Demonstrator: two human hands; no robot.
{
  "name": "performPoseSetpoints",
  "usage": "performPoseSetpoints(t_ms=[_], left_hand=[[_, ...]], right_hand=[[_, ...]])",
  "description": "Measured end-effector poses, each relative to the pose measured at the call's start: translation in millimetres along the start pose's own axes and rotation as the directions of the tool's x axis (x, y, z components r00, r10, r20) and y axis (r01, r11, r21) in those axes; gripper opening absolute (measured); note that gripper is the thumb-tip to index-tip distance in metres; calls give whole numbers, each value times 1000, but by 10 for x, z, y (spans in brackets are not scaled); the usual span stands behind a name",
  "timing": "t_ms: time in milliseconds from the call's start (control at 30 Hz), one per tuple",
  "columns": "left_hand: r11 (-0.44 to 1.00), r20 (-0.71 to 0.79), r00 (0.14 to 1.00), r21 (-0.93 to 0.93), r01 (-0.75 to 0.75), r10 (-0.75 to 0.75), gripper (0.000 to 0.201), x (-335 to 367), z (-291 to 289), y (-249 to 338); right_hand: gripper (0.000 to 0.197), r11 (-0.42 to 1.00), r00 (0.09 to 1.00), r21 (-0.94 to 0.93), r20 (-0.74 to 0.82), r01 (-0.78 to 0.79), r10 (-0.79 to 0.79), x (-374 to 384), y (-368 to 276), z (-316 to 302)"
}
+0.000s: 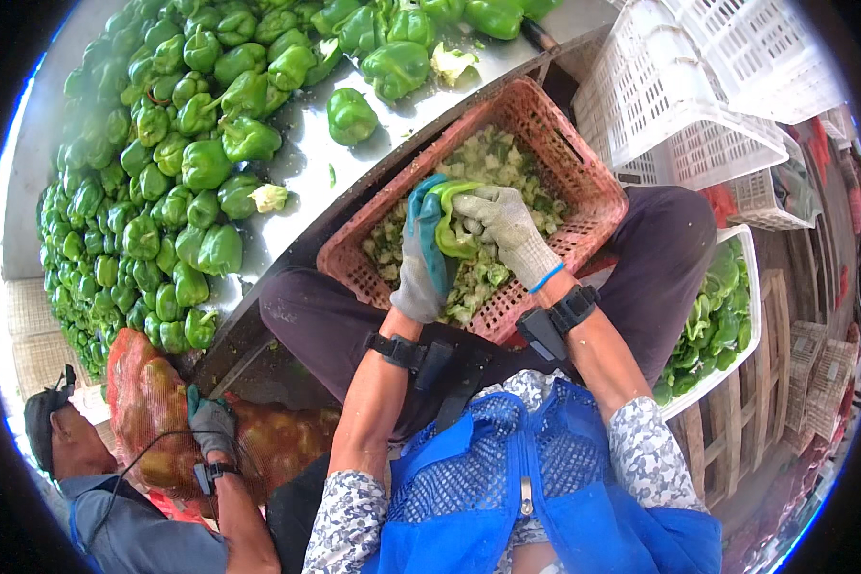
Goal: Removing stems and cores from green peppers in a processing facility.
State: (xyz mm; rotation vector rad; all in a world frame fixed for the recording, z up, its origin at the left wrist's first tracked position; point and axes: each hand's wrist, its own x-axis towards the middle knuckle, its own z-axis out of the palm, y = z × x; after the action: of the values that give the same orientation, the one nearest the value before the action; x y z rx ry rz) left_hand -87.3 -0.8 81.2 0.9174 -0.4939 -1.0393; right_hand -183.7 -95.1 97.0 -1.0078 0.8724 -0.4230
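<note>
While the gloved left hand (421,251) wraps a green pepper (457,239) over the pink crate (595,175), the right hand (505,228) pinches at its side; look, pale scraps (493,153) already spread across that crate, green pieces (720,325) load the white crate (757,287), yet a huge heap of whole peppers (206,165) suggests plenty remains!

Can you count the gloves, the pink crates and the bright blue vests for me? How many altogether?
Gloves: 3 (left-hand glove, right-hand glove, co-worker's glove)
Pink crate: 1
Bright blue vest: 1
Total: 5
</note>
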Motion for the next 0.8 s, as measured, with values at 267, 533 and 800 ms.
performPoseSetpoints(t_ms=[267, 533, 800], left_hand=[[848, 36, 980, -495, 189, -198, 40, 177, -124, 113], [956, 87, 988, -256, 145, -127, 47, 82, -151, 136], [994, 64, 996, -87, 67, -62, 35, 89, -272, -233]], right_hand=[[27, 934, 984, -320, -29, 156, -174, -105, -193, -179], [40, 618, 942, -710, 256, 336, -217, 24, -22, 12], [25, 598, 967, -775, 256, 205, 2, 61, -52, -83]])
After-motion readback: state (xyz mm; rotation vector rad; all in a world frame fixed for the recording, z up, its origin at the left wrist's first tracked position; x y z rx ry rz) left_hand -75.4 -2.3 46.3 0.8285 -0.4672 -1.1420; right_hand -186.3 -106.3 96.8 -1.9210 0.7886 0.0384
